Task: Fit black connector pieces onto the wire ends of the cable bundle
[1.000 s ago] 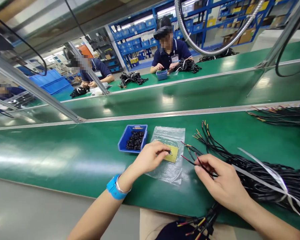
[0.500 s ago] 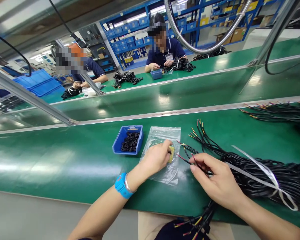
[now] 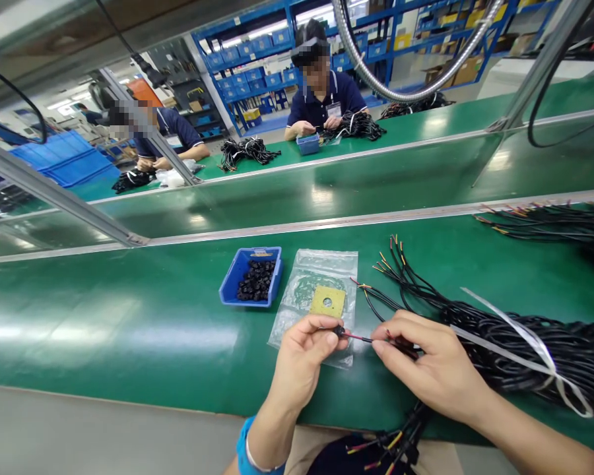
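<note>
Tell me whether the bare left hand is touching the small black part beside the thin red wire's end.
Touching. The head view shows the bare left hand pinching the small black part between thumb and fingers.

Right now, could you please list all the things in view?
Long workbench: one, green, foreground.
Open plastic bin: one, blue, bench middle.
Small plastic parts: many, black, inside bin.
Zip-top plastic bag: one, clear, beside bin.
Square plate with round hole: one, yellow, on bag.
Tied cable bundle: one, black, bench right.
Coloured-tip cables: several, black, back right.
Similar cables: several, black, near edge.
Ribbed metal hose: one, silver, overhead.
Co-workers: at least two, navy shirts, far bench.
Metal shelving: count unclear, blue, behind them.
Wristband: one, blue, left wrist.
Left hand: one, bare, over bag, fingers pinching a small black part.
Right hand: one, bare, holding a red-ended black cable.
</note>
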Available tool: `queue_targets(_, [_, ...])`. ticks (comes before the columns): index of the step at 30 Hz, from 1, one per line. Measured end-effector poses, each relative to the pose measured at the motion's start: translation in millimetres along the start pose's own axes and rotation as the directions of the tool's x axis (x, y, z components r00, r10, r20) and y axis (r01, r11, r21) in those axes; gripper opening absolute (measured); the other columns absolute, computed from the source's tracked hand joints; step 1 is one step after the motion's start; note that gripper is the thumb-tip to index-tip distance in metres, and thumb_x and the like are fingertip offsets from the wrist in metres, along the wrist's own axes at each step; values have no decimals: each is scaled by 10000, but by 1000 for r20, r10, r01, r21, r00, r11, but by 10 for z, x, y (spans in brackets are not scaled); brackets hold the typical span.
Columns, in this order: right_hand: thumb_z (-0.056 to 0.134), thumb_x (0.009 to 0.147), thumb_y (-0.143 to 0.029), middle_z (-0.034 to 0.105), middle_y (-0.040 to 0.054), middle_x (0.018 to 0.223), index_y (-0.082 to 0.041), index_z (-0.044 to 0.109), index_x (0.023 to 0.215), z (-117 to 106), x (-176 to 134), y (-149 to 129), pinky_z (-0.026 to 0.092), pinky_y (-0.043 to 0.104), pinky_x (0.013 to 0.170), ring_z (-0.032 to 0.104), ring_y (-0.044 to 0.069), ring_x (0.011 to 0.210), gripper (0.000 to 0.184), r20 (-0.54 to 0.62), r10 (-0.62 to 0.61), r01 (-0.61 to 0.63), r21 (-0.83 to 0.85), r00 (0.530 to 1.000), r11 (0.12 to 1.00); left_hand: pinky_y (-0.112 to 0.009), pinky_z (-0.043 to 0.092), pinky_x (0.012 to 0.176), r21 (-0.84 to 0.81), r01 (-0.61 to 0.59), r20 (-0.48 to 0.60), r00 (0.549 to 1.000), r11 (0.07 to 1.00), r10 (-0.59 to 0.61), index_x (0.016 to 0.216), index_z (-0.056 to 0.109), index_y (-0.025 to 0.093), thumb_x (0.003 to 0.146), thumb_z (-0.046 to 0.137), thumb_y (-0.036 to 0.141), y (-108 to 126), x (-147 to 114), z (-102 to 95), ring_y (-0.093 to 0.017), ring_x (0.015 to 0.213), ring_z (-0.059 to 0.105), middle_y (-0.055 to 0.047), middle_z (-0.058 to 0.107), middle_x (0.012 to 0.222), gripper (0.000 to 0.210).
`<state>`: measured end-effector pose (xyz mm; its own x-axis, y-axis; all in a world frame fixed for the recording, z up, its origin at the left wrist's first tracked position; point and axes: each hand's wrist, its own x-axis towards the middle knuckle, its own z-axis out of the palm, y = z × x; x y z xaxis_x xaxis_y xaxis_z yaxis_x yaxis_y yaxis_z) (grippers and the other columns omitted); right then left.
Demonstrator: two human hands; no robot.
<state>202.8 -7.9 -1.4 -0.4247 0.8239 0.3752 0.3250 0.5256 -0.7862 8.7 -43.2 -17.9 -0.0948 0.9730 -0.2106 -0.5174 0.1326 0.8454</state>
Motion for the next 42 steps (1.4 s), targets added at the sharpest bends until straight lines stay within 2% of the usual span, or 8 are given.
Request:
queue_targets(5, [561,904,-224,599,-14,687,-216,656,807,5,-8,9,430,220,530,574,104,580,136,10,30,-30,-2,999,1000,-191,598,702,27,-42,24,999,999,41,837,790,192,686,871,226,-1,22,-17,-126,725,728,-23,760,820,174])
queue_targets(10, [557,901,-212,595,-13,679,-209,648,793,2,-7,-4,422,217,529,563,101,579,141,8,13,-13,4,1000,1000,-217,599,726,198,-222,97,974,955,206,863,802,211,752,806,177,9,3,-54,-145,825,698,-34,714,913,116])
queue_targets(13, [555,893,-189,601,-12,684,-204,653,813,-2,-6,-14,424,208,535,560,97,589,128,12,-20,20,12,1000,1000,-196,575,768,270,-286,161,955,919,249,846,804,207,744,800,130,-8,-31,-31,-142,863,691,-41,720,893,128])
queue_targets(20, [532,870,-148,544,-14,668,-182,594,791,-24,-40,-1,389,211,498,506,91,555,105,18,-67,67,-32,998,997,-153,569,633,55,-55,107,993,997,49,896,756,192,729,845,218,-232,-102,98,-93,659,701,-3,733,745,191])
queue_targets(25, [493,915,-132,564,6,709,-177,588,866,0,-72,57,403,235,549,520,112,606,116,67,-147,151,-58,987,987,-128,558,551,25,-81,105,991,996,78,959,735,189,796,793,308,-412,-154,84,-77,550,687,3,733,652,210])
queue_targets(29, [482,923,-105,574,20,737,-174,577,902,35,-80,107,404,247,581,521,130,649,119,101,-205,214,-82,973,973,-161,601,590,-22,-109,74,991,994,110,964,741,191,750,831,308,-457,-181,71,-118,611,738,-22,777,719,260])
queue_targets(34, [463,927,-100,562,12,723,-177,559,886,35,-81,115,388,248,578,500,126,629,130,140,-211,222,-69,967,973,-144,589,520,-55,-71,29,997,996,73,849,751,163,698,868,262,-432,-161,116,-117,532,727,-15,772,658,216])
queue_targets(42, [432,926,-99,555,5,707,-190,534,850,-3,-69,80,365,259,587,472,132,623,157,209,-206,223,-59,956,973,-136,580,549,-58,-26,129,991,998,34,836,770,184,720,854,232,-405,-181,142,-99,532,720,-14,772,641,151])
